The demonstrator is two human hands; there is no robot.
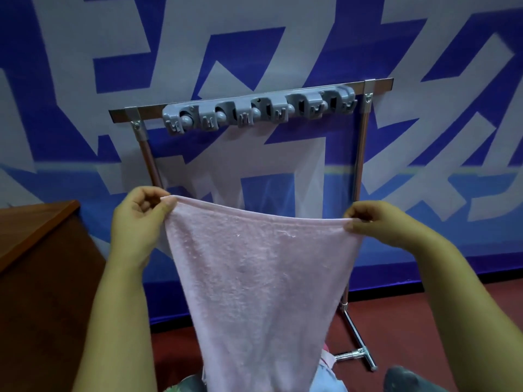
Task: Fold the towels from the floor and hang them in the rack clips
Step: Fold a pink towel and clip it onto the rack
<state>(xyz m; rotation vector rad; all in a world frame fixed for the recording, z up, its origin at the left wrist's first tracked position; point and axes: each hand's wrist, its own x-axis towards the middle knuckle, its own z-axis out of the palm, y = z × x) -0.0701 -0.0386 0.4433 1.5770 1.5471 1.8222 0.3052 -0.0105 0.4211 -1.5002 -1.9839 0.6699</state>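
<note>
A pale pink terry-cloth towel [263,278] with a nubby, looped pile hangs in the air in front of the metal rack [360,154], its hemmed top edge sagging in a shallow curve and its body tapering downward. The left hand [138,219] pinches the top left corner between curled fingers and thumb; the right hand [382,222] pinches the top right corner the same way. Above, a grey moulded plastic clip strip [259,110] with rounded rollers is fixed along the rack's flat top bar. A brown wooden cabinet [42,278] stands at left on the dark red floor [438,321].
</note>
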